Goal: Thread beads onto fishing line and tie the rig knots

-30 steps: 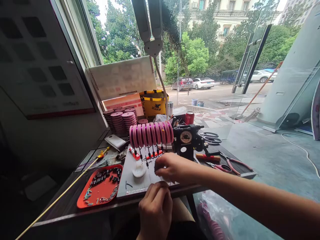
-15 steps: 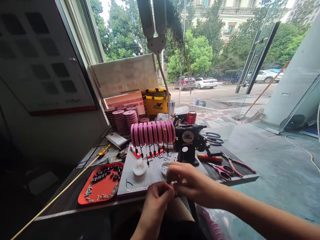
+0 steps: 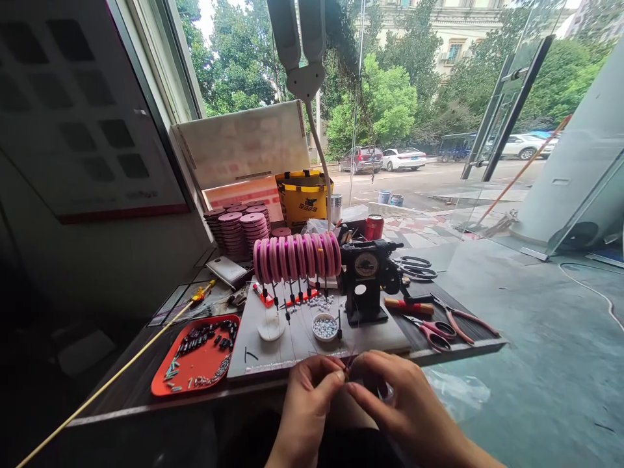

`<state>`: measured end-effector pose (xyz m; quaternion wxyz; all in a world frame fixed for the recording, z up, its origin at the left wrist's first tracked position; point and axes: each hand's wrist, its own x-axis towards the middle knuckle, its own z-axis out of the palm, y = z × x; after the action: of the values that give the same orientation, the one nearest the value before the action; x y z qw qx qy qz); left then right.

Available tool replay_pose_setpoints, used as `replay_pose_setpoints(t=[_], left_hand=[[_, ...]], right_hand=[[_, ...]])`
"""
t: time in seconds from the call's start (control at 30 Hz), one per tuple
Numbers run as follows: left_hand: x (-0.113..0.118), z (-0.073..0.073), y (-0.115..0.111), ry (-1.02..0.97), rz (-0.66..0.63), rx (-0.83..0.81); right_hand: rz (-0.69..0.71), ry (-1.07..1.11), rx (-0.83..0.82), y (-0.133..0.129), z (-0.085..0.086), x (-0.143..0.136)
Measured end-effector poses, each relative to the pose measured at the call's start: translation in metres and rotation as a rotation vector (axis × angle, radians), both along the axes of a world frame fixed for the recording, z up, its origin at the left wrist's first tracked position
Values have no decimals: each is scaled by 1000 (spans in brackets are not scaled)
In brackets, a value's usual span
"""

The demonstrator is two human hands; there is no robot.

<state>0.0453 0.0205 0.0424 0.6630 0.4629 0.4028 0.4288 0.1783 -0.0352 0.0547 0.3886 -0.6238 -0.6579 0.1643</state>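
My left hand is closed in a pinch, thumb against forefinger, on a thin line close to the table's front edge. Right beside it, my right hand bends its thumb and fingers toward the same spot, its fingertips closed around the line; any small part there is too tiny to make out. Beyond the hands stands a small white dish of grey beads. A row of pink foam spools sits on a black hand-cranked winder, with thin lines and black pieces hanging from the spools.
At left lies a red tray of small black and metal parts. Pink-handled scissors, pliers and black scissors lie at right. A white round lid is on the board. A yellow rod slants across the left.
My right hand has drawn back from the bead dish, down and toward me, to meet my left fingertips. The dish now shows fully. My left hand has barely moved.
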Motion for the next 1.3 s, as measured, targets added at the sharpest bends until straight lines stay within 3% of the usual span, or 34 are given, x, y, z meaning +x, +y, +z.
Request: replay_pose_setpoints(t=[0.13,0.27,0.43,0.6,0.67,0.77,0.87,0.97,1.07,1.17,1.3], left_hand=[[0,-7,-1,13,3,90],[1,-2,-3,-52,-41,-120],[1,-2,-6,-225,-66,-410],[1,-3,-6,-232,-106,-495],[3,-1,-7,-177,-127,-356],[4,3,-9,19,-86,120],[3,7,-11,262,-5,525],[-1,7,-12,405,6,683],[-3,3,-10,420,22,796],[-6,-1,-8,439,64,888],[-10,-3,-6,562,155,1026]], right_hand=[[-16,501,-46,1,-21,-11],[153,804,1,-3,-30,-13],[283,623,254,-16,-40,-10],[262,395,284,-20,-48,-11],[239,263,301,-20,-49,-13],[247,43,322,-20,-44,-14],[327,23,291,-17,-20,-11],[419,204,81,-6,19,-6],[442,483,-167,16,50,-2],[514,628,-378,46,60,0],[523,648,-517,79,55,-1]])
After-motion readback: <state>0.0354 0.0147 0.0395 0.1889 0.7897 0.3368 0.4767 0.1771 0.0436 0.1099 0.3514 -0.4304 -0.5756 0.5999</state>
